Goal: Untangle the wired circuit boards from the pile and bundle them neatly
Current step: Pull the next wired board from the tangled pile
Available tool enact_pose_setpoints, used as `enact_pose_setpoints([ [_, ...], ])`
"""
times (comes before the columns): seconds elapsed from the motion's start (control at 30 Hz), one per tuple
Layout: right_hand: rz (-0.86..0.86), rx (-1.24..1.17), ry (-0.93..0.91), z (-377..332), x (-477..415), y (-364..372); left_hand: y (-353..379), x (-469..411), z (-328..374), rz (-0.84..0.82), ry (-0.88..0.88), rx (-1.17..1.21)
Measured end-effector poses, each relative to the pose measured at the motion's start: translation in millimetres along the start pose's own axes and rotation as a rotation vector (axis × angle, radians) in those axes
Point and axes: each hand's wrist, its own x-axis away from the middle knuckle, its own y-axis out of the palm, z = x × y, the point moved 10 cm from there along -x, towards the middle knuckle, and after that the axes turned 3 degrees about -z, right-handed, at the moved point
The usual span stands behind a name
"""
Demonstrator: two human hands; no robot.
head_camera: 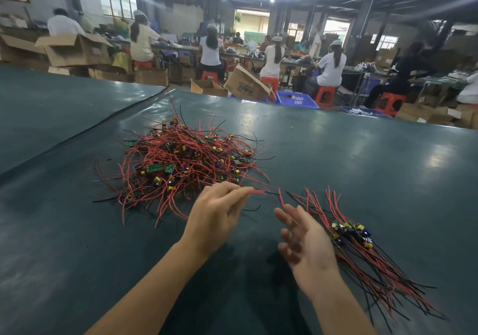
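A tangled pile (186, 161) of small green circuit boards with red and black wires lies on the dark green table (362, 159). My left hand (217, 215) hovers at the pile's near edge and pinches the ends of a red and a black wire (258, 192) between thumb and fingertips. My right hand (307, 244) is beside it, palm turned left, fingers spread and holding nothing. Just right of that hand lies a sorted bundle (354, 234), boards grouped together and wires fanned out toward me.
A seam in the table cover (85, 133) runs diagonally at the left. Beyond the far edge are cardboard boxes (245, 84), blue crates (297, 99) and several seated people at other benches.
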Motion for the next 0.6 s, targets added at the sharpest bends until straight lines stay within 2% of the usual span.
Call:
enact_pose_setpoints([
  [0.17, -0.139, 0.192, -0.113, -1.8, 5.0, 25.9, 19.5, 6.5, 43.3, -0.062, 0.213, 0.111],
  [0.33, -0.141, 0.228, -0.024, 7.6, 2.7, 22.6, 11.2, 5.4, 47.3, -0.009, 0.203, 0.275],
  [0.43, -0.209, 0.174, -0.01, 7.9, 3.7, 31.2, 1.5, 5.2, 55.1, 0.019, 0.249, 0.339],
  [0.53, -0.362, 0.055, 0.051, 11.4, 8.6, 45.8, -3.6, 8.4, 70.2, 0.001, 0.358, 0.396],
  [0.6, -0.397, -0.049, 0.048, 8.0, 10.8, 48.1, -4.6, 8.6, 73.9, 0.0, 0.358, 0.466],
])
